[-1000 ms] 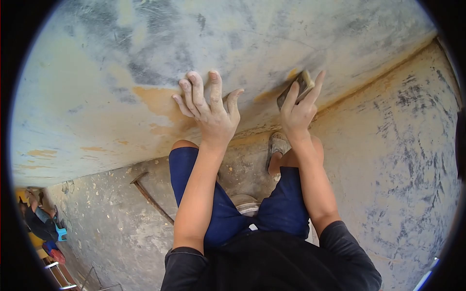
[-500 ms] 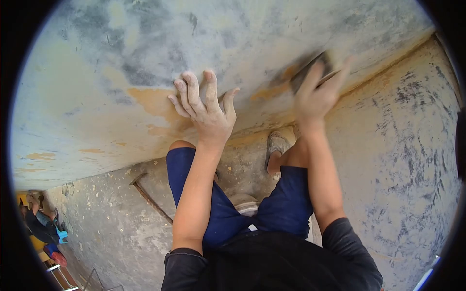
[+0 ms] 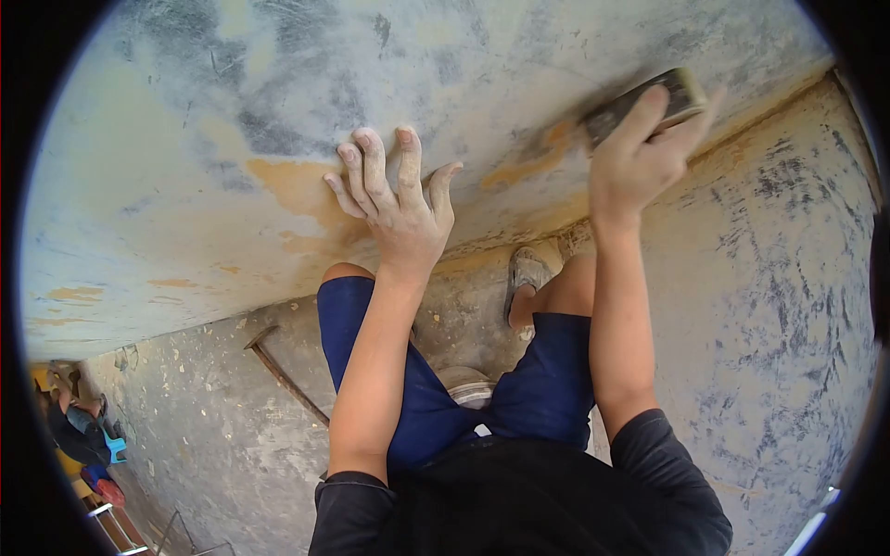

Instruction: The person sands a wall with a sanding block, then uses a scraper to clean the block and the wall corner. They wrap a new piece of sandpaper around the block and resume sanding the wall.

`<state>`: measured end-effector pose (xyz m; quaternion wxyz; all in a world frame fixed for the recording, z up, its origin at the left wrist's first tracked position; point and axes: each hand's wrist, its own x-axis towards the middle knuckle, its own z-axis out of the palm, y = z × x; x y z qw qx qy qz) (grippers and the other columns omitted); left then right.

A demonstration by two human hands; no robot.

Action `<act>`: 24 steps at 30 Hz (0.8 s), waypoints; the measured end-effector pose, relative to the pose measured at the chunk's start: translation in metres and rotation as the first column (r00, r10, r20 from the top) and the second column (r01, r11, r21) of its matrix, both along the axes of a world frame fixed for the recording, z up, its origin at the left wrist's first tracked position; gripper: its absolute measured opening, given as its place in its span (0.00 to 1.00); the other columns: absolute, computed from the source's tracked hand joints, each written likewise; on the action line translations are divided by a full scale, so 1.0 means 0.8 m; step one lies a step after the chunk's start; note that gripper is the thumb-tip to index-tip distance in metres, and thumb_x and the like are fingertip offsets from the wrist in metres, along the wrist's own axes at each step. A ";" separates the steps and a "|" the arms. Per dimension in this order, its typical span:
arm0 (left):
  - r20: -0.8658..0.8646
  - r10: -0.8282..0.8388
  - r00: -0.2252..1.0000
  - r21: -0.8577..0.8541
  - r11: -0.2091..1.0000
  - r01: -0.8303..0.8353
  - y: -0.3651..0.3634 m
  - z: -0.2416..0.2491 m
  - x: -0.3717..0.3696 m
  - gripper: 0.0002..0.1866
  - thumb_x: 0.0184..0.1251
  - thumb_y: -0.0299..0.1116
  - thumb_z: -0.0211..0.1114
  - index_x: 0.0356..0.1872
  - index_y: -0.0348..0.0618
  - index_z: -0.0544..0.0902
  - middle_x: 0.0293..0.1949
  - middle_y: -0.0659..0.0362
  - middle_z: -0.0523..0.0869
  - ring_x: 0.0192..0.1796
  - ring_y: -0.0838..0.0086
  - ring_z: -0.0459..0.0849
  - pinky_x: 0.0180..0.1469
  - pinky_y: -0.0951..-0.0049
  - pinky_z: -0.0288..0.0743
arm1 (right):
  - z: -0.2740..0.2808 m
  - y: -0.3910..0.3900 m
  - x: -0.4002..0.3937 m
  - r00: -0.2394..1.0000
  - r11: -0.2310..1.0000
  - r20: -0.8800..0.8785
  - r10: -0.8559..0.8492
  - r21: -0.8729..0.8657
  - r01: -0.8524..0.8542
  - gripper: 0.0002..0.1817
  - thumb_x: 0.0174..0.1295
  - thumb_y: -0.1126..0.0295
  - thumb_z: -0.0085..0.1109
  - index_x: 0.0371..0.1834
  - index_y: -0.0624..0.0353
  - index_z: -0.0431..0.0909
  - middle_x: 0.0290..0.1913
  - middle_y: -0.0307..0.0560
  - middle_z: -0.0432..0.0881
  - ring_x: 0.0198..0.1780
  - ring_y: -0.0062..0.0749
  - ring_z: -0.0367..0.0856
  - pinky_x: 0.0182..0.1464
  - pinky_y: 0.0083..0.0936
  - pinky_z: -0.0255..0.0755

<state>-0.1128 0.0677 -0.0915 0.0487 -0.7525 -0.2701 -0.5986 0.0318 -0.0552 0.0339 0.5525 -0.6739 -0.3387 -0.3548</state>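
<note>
My left hand (image 3: 399,199) rests with spread, dusty fingers against the patchy wall (image 3: 167,157), beside an orange-tan bare spot. My right hand (image 3: 644,167) grips a dark sanding block (image 3: 638,107), whose face lies against the wall near the inside corner. The fingers wrap over the block, and its underside is hidden. Around the block the wall shows grey smudges and another orange patch (image 3: 528,169).
A hammer-like tool with a long handle (image 3: 287,378) lies on the stained floor (image 3: 213,408). Between my legs is a round pale container (image 3: 470,387). Another person (image 3: 76,431) sits far left on a blue stool (image 3: 115,448). A second wall (image 3: 769,278) rises at right.
My right hand has slid the sanding block up and to the right along the wall. My left hand has stayed nearly in place.
</note>
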 end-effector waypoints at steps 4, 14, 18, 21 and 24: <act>-0.071 0.044 0.996 0.037 0.998 -0.042 0.004 0.002 -0.002 0.42 0.68 0.53 0.70 0.76 0.41 0.65 0.77 0.44 0.55 0.83 0.50 0.39 0.80 0.43 0.29 | -0.067 0.019 0.010 0.974 0.999 0.220 -0.050 0.016 0.048 0.35 0.75 0.69 0.52 0.78 0.77 0.50 0.60 0.72 0.79 0.48 0.50 0.88 0.48 0.32 0.82; -0.086 0.024 0.996 0.021 1.000 -0.023 0.000 0.001 -0.003 0.44 0.67 0.52 0.71 0.76 0.39 0.64 0.77 0.43 0.54 0.83 0.49 0.38 0.80 0.42 0.28 | -0.002 0.005 -0.001 0.999 0.998 -0.043 0.018 0.055 -0.015 0.32 0.77 0.67 0.49 0.75 0.78 0.51 0.54 0.67 0.79 0.49 0.48 0.82 0.49 0.34 0.78; -0.077 0.036 0.996 0.007 0.999 -0.035 -0.001 -0.001 0.000 0.43 0.67 0.51 0.72 0.76 0.40 0.64 0.77 0.43 0.54 0.83 0.49 0.38 0.80 0.42 0.29 | -0.075 0.025 0.004 0.903 0.971 0.378 -0.203 -0.039 0.235 0.36 0.75 0.70 0.54 0.76 0.80 0.47 0.39 0.63 0.84 0.28 0.41 0.84 0.30 0.32 0.78; -0.090 0.037 0.995 -0.010 0.999 -0.038 -0.004 -0.001 0.001 0.43 0.67 0.51 0.71 0.76 0.40 0.64 0.77 0.44 0.53 0.83 0.49 0.39 0.80 0.42 0.29 | -0.164 0.007 -0.026 0.997 0.965 0.060 -0.048 -0.253 0.061 0.37 0.73 0.72 0.56 0.76 0.81 0.49 0.34 0.62 0.85 0.22 0.44 0.81 0.25 0.34 0.76; -0.090 0.034 0.995 -0.010 0.999 -0.035 -0.005 0.002 -0.001 0.43 0.67 0.51 0.72 0.76 0.41 0.64 0.78 0.44 0.54 0.83 0.49 0.39 0.80 0.42 0.29 | -0.110 0.008 -0.012 0.993 0.991 0.096 -0.070 -0.107 0.080 0.37 0.74 0.70 0.55 0.77 0.78 0.47 0.29 0.58 0.84 0.21 0.45 0.81 0.24 0.36 0.75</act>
